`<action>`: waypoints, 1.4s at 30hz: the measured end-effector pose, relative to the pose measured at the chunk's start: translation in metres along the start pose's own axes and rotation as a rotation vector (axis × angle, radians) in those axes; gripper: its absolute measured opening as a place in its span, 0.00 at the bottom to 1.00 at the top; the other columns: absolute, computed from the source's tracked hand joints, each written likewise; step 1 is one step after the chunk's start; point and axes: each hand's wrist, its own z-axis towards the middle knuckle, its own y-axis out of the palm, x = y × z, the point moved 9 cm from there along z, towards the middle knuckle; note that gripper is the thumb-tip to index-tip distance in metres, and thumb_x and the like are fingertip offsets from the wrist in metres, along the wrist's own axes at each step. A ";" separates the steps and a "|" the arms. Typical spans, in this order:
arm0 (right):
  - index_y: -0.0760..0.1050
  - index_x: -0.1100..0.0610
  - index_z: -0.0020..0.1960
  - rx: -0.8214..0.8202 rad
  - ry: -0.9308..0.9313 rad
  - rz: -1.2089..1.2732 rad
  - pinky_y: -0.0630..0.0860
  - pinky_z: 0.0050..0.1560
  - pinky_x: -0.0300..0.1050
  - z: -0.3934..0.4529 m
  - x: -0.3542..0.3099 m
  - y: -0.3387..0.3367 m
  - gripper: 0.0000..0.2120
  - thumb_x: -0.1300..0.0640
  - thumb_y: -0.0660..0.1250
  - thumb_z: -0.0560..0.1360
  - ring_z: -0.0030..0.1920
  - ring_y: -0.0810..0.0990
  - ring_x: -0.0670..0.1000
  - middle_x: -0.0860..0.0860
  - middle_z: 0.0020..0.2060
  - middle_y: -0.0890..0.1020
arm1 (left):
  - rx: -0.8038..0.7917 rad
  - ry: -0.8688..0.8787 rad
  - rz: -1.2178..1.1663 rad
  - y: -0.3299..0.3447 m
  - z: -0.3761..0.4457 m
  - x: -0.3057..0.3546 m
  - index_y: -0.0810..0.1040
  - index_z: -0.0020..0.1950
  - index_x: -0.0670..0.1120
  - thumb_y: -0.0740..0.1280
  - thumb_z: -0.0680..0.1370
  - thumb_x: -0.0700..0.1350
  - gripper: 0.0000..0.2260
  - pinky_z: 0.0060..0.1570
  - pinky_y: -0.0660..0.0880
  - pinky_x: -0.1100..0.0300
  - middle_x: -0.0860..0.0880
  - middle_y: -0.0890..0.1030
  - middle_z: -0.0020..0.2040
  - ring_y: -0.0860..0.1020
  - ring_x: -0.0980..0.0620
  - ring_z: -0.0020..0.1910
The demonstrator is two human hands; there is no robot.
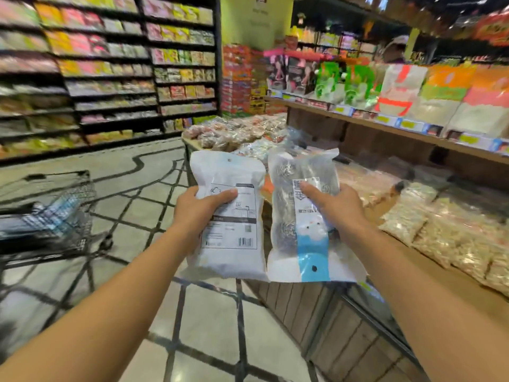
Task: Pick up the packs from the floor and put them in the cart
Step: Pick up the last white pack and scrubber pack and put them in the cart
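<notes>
My left hand (199, 206) grips a white pack (230, 255) with a printed label and barcode, held up in front of me. My right hand (334, 206) grips a second, clear pack (311, 244) with a blue and white label and metal scourers inside. Both packs are upright, side by side, nearly touching. The black wire cart (70, 188) stands on the floor to the left, with a pack (52, 213) lying in it.
A low wooden display table (344, 326) with bagged goods (440, 230) runs along the right. Tall shelves (110, 78) of packets line the left and back. A person (395, 49) stands behind the far right shelf. Tiled floor (137, 194) lies between me and the cart.
</notes>
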 end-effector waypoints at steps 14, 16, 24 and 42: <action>0.70 0.59 0.75 -0.339 -0.118 -0.009 0.78 0.61 0.55 0.141 -0.071 0.287 0.51 0.29 0.77 0.64 0.65 0.79 0.60 0.55 0.68 0.79 | 0.257 -0.065 0.012 -0.147 0.191 -0.026 0.83 0.56 0.46 0.83 0.68 0.48 0.20 0.51 0.83 0.48 0.48 0.89 0.46 0.88 0.46 0.46; 0.73 0.58 0.71 -0.370 -0.136 -0.033 0.80 0.59 0.56 0.164 -0.081 0.322 0.53 0.24 0.75 0.59 0.62 0.81 0.60 0.57 0.65 0.81 | 0.281 -0.052 0.046 -0.164 0.222 -0.026 0.83 0.58 0.45 0.84 0.66 0.51 0.24 0.56 0.82 0.46 0.49 0.89 0.49 0.87 0.47 0.48; 0.68 0.59 0.76 -0.524 -0.160 -0.040 0.78 0.58 0.57 0.217 -0.121 0.462 0.53 0.26 0.76 0.63 0.67 0.79 0.63 0.57 0.67 0.79 | 0.460 -0.104 -0.049 -0.246 0.313 -0.037 0.76 0.70 0.46 0.86 0.55 0.62 0.48 0.60 0.80 0.43 0.46 0.85 0.60 0.86 0.44 0.54; 0.82 0.53 0.52 -0.658 -0.254 -0.082 0.81 0.45 0.50 0.284 -0.219 0.796 0.30 0.29 0.77 0.64 0.45 0.86 0.53 0.49 0.43 0.87 | 0.653 -0.183 -0.116 -0.470 0.513 -0.064 0.81 0.54 0.49 0.85 0.62 0.52 0.24 0.55 0.82 0.45 0.48 0.88 0.49 0.87 0.45 0.47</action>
